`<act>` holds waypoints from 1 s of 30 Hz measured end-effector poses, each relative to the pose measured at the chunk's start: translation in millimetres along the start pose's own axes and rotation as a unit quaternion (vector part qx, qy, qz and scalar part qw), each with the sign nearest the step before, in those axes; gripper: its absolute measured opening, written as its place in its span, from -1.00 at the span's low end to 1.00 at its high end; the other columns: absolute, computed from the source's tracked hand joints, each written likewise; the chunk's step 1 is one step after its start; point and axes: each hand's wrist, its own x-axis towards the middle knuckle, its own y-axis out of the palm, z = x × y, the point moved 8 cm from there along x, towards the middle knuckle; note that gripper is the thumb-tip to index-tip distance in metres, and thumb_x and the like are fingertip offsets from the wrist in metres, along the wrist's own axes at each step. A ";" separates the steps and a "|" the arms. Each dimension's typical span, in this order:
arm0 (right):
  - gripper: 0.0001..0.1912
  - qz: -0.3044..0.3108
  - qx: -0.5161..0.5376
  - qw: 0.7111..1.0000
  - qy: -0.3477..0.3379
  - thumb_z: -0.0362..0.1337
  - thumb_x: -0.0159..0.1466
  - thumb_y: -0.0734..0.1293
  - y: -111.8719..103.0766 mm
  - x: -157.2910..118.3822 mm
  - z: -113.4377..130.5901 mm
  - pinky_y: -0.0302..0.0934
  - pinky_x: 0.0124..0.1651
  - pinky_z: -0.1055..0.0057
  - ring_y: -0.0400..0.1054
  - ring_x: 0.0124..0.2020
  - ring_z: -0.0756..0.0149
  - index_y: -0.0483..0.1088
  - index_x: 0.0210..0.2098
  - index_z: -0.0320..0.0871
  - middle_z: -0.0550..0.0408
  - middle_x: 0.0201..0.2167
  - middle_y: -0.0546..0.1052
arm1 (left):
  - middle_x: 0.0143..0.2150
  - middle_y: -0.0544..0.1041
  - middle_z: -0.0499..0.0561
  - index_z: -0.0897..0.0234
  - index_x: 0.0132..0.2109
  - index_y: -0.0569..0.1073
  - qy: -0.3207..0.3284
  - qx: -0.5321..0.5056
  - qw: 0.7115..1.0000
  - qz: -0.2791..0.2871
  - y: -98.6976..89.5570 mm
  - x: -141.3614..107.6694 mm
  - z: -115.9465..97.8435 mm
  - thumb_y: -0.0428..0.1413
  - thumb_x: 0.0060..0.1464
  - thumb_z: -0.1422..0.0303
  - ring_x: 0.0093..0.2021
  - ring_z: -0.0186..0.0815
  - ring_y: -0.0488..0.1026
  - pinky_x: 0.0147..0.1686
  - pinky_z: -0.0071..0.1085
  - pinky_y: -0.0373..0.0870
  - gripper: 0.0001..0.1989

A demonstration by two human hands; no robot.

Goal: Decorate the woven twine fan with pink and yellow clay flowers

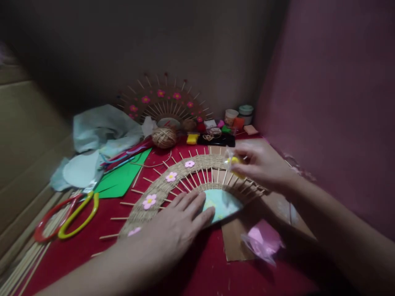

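Observation:
A woven half-round fan with thin sticks lies on the red cloth, partly over brown cardboard. Pink flowers sit along its band, some with yellow centres, and a pale blue half-disc covers its base. My left hand lies spread on the fan's left inner part, its fingertips at the blue piece. Over the fan's right side, my right hand pinches a small clear packet of yellow material. A pink packet rests near the cardboard's lower edge.
Scissors, a green sheet and thin sticks lie at the left. Behind are a twine ball, a second fan, a black tray, a cup and a jar. Walls stand behind and right.

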 end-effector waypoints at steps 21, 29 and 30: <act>-0.82 -0.059 0.260 0.953 -0.143 -0.41 0.26 0.25 31.2 -29.8 41.6 0.25 -0.09 0.29 0.35 -0.17 0.24 0.38 -0.13 -0.24 -0.02 -0.28 0.46 | -0.19 0.53 0.04 0.23 -0.04 0.43 -0.008 -0.043 0.946 -0.322 -75.4 17.7 5.2 0.03 0.19 0.38 -0.23 -0.30 0.46 -0.26 -0.40 0.37 -0.79; -0.64 -0.060 0.265 0.949 -0.158 -0.36 0.28 0.25 31.5 -33.1 40.8 0.30 -0.03 0.29 0.37 -0.09 0.24 0.34 0.07 -0.20 -0.04 -0.15 0.51 | -0.47 0.49 -0.03 0.31 -0.26 0.44 0.007 0.058 0.952 -0.300 -62.0 22.6 2.6 0.02 0.17 0.44 -0.52 -0.37 0.38 -0.53 -0.47 0.19 -0.89; -0.64 -0.053 0.267 0.949 -0.158 -0.36 0.28 0.25 31.7 -32.9 40.7 0.30 -0.02 0.30 0.38 -0.07 0.24 0.34 0.08 -0.18 -0.03 -0.14 0.51 | -0.50 0.47 -0.05 0.31 -0.29 0.44 0.013 0.039 0.949 -0.313 -62.9 22.2 2.6 0.02 0.17 0.44 -0.53 -0.40 0.36 -0.54 -0.49 0.17 -0.89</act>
